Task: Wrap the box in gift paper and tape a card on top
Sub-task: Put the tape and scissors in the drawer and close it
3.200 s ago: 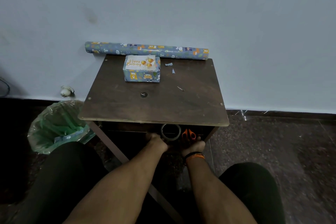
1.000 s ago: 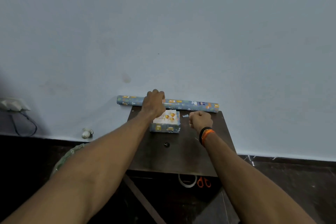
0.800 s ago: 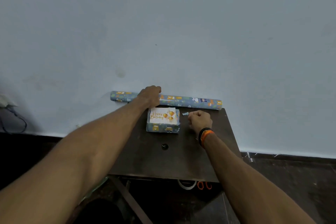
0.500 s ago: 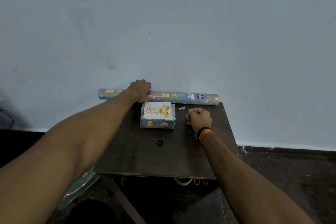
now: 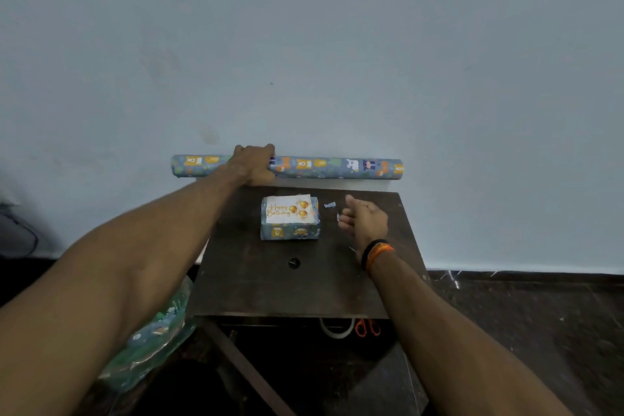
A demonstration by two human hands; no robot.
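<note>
The box (image 5: pixel 290 218) sits near the back of the table (image 5: pixel 270 287), fully covered in paper, and the card (image 5: pixel 288 209) lies on its top, so the task looks almost finished and the person seems to be tidying. One risk comes from the left hand (image 5: pixel 255 165): it grips the roll (image 5: pixel 337 168), which lies along the wall just behind the table, and if the roll is lifted by this one off-centre point, the long right end may dip and sweep against the box or knock the card loose. Whether tape holds the card cannot be told from here. A second risk is with the small scraps (image 5: pixel 330 205) beside the box: they are light, and a quick move of the right hand (image 5: pixel 364 221) can push them off the edge. The left arm is stretched far forward, with the fingers curled over the top of the roll. The right arm reaches less far; its hand hovers just right of the box, with the thumb raised and the fingers loosely bent. A tiny scrap shows at the fingertips, but whether the hand pinches it cannot be told.
</note>
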